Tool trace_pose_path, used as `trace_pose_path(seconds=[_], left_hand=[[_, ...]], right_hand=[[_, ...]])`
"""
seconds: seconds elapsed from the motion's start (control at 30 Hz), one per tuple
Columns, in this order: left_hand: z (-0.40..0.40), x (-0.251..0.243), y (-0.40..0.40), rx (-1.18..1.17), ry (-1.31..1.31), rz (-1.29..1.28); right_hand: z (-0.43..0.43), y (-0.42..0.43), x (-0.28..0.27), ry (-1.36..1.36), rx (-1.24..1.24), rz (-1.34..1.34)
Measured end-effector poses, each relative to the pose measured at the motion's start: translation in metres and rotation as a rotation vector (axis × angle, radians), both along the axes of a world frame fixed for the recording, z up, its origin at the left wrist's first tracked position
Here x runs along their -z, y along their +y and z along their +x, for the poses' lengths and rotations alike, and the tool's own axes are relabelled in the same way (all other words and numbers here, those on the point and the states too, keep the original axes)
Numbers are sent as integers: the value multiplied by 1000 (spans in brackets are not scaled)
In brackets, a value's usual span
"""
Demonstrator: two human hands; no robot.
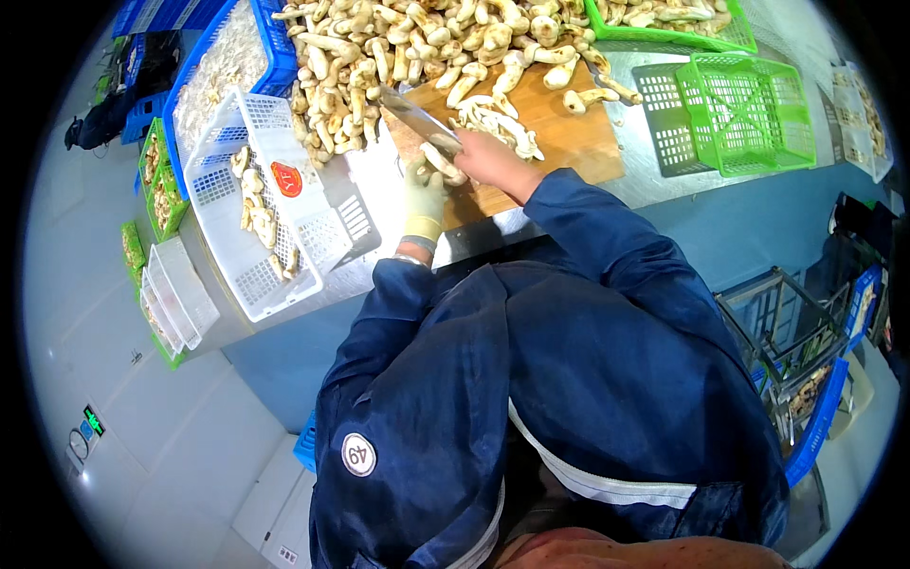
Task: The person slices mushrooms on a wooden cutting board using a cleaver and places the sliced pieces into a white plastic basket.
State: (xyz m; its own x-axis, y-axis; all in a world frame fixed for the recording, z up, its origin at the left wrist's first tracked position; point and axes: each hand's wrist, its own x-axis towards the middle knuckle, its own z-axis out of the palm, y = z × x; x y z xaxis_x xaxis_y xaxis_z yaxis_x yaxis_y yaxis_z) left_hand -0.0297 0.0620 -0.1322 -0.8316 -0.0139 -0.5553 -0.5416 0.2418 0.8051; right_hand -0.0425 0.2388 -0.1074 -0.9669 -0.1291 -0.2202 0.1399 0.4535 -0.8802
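A wooden cutting board lies on the metal table before me. My right hand, bare, grips a broad-bladed knife whose blade points to the far left. Just under the blade is a pale mushroom, held at its near left end by my left hand in a light glove. The mushroom's other end lies by my right fingers, partly hidden. Beyond my right hand, long pale mushroom slices lie in a heap on the board. A large pile of whole mushrooms covers the table's far side and spills onto the board.
At left stands a white plastic basket with several mushroom pieces, next to a blue crate of pale shavings. A green basket sits at right. Behind it is another green crate of mushrooms. A metal frame stands lower right.
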Motion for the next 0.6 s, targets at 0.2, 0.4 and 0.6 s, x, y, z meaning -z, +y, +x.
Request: trace_pose_path(seconds=[0.2, 0.4, 0.6], left_hand=[[3, -11, -11, 26, 281, -289], [-13, 23, 1, 29, 360, -219], [-23, -20, -1, -8, 4, 119]], right_hand=[[23, 22, -39, 42, 86, 40], [34, 25, -58, 44, 116, -62], [51, 37, -59, 4, 113, -4]])
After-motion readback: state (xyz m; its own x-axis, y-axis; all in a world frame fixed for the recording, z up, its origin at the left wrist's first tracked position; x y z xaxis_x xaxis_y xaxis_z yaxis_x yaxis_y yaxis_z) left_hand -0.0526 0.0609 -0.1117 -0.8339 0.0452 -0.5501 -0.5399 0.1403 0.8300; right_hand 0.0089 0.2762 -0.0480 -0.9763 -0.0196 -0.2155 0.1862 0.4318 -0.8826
